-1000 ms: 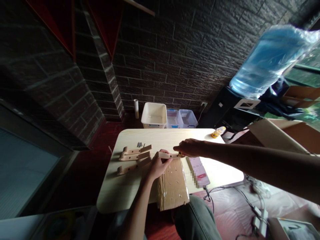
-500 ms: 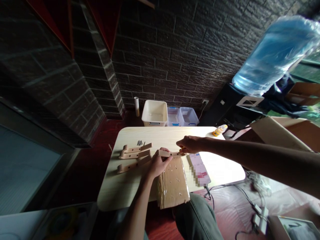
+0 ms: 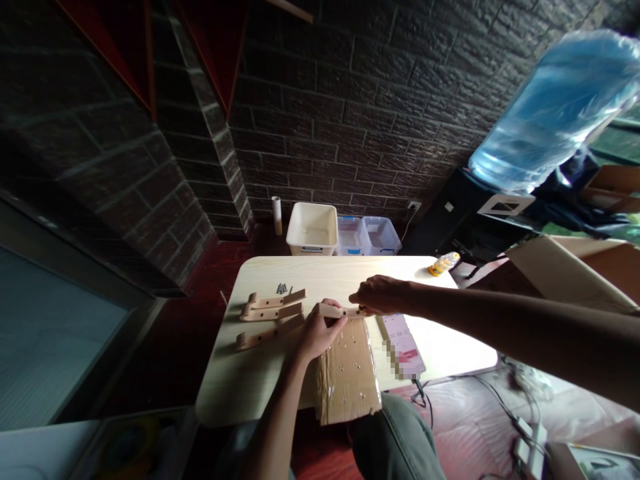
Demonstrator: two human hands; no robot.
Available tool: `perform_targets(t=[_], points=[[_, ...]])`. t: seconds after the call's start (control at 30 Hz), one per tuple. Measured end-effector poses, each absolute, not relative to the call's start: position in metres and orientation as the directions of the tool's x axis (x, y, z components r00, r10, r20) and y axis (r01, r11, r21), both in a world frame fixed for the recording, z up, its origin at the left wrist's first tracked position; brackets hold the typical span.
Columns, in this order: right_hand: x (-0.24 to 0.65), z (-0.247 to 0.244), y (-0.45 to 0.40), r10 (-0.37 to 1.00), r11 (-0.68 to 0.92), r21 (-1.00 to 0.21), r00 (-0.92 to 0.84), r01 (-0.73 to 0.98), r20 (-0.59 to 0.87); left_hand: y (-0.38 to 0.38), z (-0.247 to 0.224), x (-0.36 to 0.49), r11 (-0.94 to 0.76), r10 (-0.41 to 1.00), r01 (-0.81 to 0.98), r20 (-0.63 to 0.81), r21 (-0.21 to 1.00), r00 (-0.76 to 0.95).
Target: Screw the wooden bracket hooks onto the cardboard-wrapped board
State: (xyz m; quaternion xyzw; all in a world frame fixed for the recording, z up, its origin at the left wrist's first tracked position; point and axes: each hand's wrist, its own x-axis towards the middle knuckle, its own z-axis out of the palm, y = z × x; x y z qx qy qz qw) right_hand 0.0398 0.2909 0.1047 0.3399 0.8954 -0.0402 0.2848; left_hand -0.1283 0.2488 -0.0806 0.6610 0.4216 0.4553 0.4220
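My left hand is closed on a light wooden piece with dark holes, held above the far end of a cardboard piece. At the right end of that wooden piece, my right hand is closed around a small tool, mostly hidden by the fingers, with a bit of yellow showing. The cardboard has several small holes and overhangs the table's near edge. Three similar wooden pieces lie to the left, with several dark screws behind them.
A phone with a cable lies right of the cardboard on the pale table. An orange-capped bottle is at the far right corner. Plastic bins stand beyond the table, and a cardboard box is at the right.
My right hand has turned slightly and sits a little lower and further left over the wooden piece's end. The whole view has shifted slightly. My left hand keeps its hold.
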Motion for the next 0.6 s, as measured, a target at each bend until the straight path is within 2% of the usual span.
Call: perform_targets(t=[0.3, 0.43, 0.6], points=[[0.0312, 0.1058, 0.2924, 0.65, 0.722, 0.23, -0.525, 0.652, -0.55, 0.2496, -0.082, -0.1288, -0.302, 0.937, 0.188, 0.255, 0.935, 0.237], [0.0309, 0.1077, 0.2922, 0.592, 0.786, 0.235, -0.586, 0.572, -0.553, 0.2482, -0.079, -0.1292, -0.304, 0.936, 0.197, 0.253, 0.932, 0.247], [0.039, 0.1063, 0.2887, 0.545, 0.837, 0.264, -0.695, 0.479, -0.469, 0.2474, -0.0765, -0.1288, -0.295, 0.941, 0.222, 0.242, 0.929, 0.237]])
